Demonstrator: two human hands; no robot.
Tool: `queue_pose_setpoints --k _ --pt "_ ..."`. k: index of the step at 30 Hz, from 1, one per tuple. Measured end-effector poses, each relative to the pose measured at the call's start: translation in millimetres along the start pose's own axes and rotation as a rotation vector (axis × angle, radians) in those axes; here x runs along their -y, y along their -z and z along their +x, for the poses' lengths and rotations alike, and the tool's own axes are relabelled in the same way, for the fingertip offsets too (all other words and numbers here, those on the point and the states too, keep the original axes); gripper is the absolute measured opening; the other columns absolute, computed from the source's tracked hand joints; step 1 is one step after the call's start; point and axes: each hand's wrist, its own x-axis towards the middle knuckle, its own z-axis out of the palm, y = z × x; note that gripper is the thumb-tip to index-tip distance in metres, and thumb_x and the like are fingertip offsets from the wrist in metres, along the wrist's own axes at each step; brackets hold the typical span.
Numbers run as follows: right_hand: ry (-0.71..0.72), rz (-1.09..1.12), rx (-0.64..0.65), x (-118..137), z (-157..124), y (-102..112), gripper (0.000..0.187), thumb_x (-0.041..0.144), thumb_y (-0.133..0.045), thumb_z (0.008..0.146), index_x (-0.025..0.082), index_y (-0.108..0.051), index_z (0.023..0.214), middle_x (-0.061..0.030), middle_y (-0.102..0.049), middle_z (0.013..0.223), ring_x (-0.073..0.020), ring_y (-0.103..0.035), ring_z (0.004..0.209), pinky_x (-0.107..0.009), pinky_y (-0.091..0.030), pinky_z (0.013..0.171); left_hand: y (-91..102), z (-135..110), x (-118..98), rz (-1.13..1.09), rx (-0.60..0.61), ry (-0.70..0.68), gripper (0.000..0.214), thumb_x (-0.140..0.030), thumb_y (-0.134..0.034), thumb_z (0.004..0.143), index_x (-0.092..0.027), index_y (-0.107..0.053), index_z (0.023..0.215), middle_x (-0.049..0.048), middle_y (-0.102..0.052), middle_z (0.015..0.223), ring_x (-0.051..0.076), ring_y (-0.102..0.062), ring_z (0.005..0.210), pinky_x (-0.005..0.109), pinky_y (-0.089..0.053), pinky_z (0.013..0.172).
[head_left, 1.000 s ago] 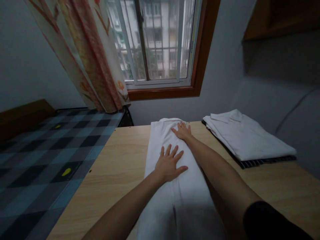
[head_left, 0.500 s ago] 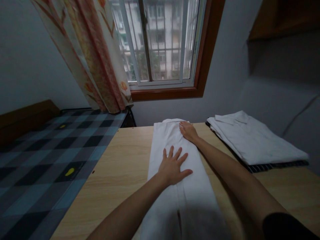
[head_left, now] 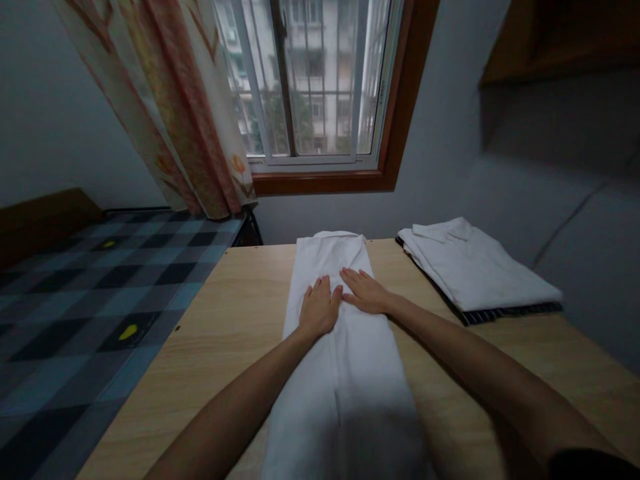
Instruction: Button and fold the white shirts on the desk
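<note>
A white shirt [head_left: 345,373] lies folded into a long narrow strip, running from the table's far edge toward me. Its sides meet along a seam down the middle, with a small dark gap low on it. My left hand [head_left: 319,308] rests flat on the upper part of the cloth, left of the seam. Just right of it, my right hand [head_left: 366,291] also presses flat on the cloth, fingers stretched out and pointing left. The fingertips of the two hands nearly meet. Neither hand grips the fabric.
The shirt lies on a light wooden table [head_left: 215,313]. Folded white garments [head_left: 480,267] sit on a dark striped one at the right. A bed with a checked cover [head_left: 125,293] adjoins on the left. Behind are a curtain [head_left: 185,120], a barred window [head_left: 315,87] and a wall shelf [head_left: 565,40].
My right hand has slid from the shirt's far right edge nearer to me and inward. My left hand has moved slightly up and left, its spread fingers drawn closer together.
</note>
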Motion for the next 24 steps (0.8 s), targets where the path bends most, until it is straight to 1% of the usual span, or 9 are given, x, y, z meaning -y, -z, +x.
queue_pose_setpoints --k 4,8,11,13,16,18,19,22,24 --pt "0.151 0.045 0.042 47 -88 4 0.080 0.061 -0.032 0.095 0.005 -0.022 0.151 -0.0201 -0.018 0.157 -0.0298 -0.014 0.146 -0.047 -0.011 0.119 0.3 1 -1 0.033 -0.022 -0.021 0.053 -0.038 -0.024 0.101 -0.008 -0.039 0.142 0.0171 -0.040 0.149 0.026 -0.033 0.141 0.045 -0.025 0.115" --pt "0.318 0.092 0.101 97 -169 9 0.085 0.065 -0.042 0.090 0.013 -0.019 0.153 -0.0163 -0.020 0.158 -0.0332 -0.015 0.146 -0.053 -0.012 0.118 -2.3 0 0 0.158 -0.014 -0.085 0.067 -0.051 -0.039 0.094 -0.006 -0.038 0.143 0.0206 -0.033 0.152 0.030 -0.028 0.143 0.047 -0.023 0.116" --pt "0.468 0.031 0.082 126 -218 5 0.073 0.055 -0.046 0.093 0.023 -0.020 0.153 -0.0069 -0.023 0.158 -0.0309 -0.018 0.145 -0.052 -0.014 0.118 -2.8 -1 -1 0.201 -0.008 -0.121 0.081 -0.062 -0.044 0.089 -0.002 -0.037 0.143 0.0243 -0.029 0.153 0.035 -0.025 0.143 0.050 -0.022 0.116" --pt "0.548 -0.084 -0.002 138 -243 -1 0.058 0.044 -0.042 0.098 0.028 -0.026 0.151 -0.0005 -0.025 0.157 -0.0264 -0.018 0.146 -0.048 -0.013 0.119 -0.4 -2 -2 0.194 -0.003 -0.161 0.086 -0.063 -0.043 0.089 0.003 -0.034 0.144 0.0279 -0.028 0.152 0.038 -0.025 0.142 0.053 -0.023 0.114" --pt "0.610 -0.250 -0.151 146 -268 -9 0.046 0.041 -0.039 0.100 0.033 -0.035 0.146 0.0040 -0.030 0.156 -0.0213 -0.024 0.144 -0.043 -0.012 0.120 7.2 -9 -5 0.174 -0.017 -0.253 0.080 -0.056 -0.039 0.094 0.003 -0.027 0.147 0.0269 -0.023 0.154 0.040 -0.021 0.142 0.057 -0.021 0.113" --pt "0.620 -0.305 -0.212 148 -276 -13 0.045 0.043 -0.041 0.100 0.034 -0.038 0.144 0.0044 -0.033 0.154 -0.0204 -0.029 0.142 -0.043 -0.015 0.120 13.8 -21 -7 0.189 0.017 -0.369 0.068 -0.049 -0.039 0.096 -0.007 -0.030 0.149 0.0205 -0.020 0.157 0.040 -0.016 0.144 0.059 -0.015 0.113" --pt "0.623 -0.319 -0.231 148 -278 -15 0.045 0.042 -0.042 0.099 0.035 -0.038 0.143 0.0047 -0.034 0.153 -0.0199 -0.031 0.141 -0.043 -0.017 0.120 17.4 -31 -8 0.199 0.067 -0.444 0.063 -0.047 -0.039 0.097 -0.013 -0.032 0.149 0.0172 -0.020 0.158 0.039 -0.014 0.145 0.060 -0.013 0.113" --pt "0.636 -0.321 -0.290 146 -279 -24 0.042 0.036 -0.045 0.099 0.035 -0.042 0.141 0.0057 -0.039 0.151 -0.0175 -0.037 0.138 -0.041 -0.022 0.119 30.5 -75 -6 0.173 0.287 -0.672 0.060 -0.051 -0.041 0.095 -0.023 -0.034 0.148 0.0132 -0.023 0.157 0.037 -0.016 0.145 0.061 -0.014 0.113" --pt "0.636 -0.310 -0.330 145 -277 -31 0.041 0.033 -0.046 0.099 0.034 -0.044 0.139 0.0057 -0.043 0.148 -0.0163 -0.040 0.135 -0.039 -0.024 0.118 42.7 -113 -2 0.101 0.370 -0.793 0.066 -0.056 -0.044 0.092 -0.027 -0.030 0.150 0.0114 -0.021 0.158 0.036 -0.015 0.145 0.061 -0.015 0.114"
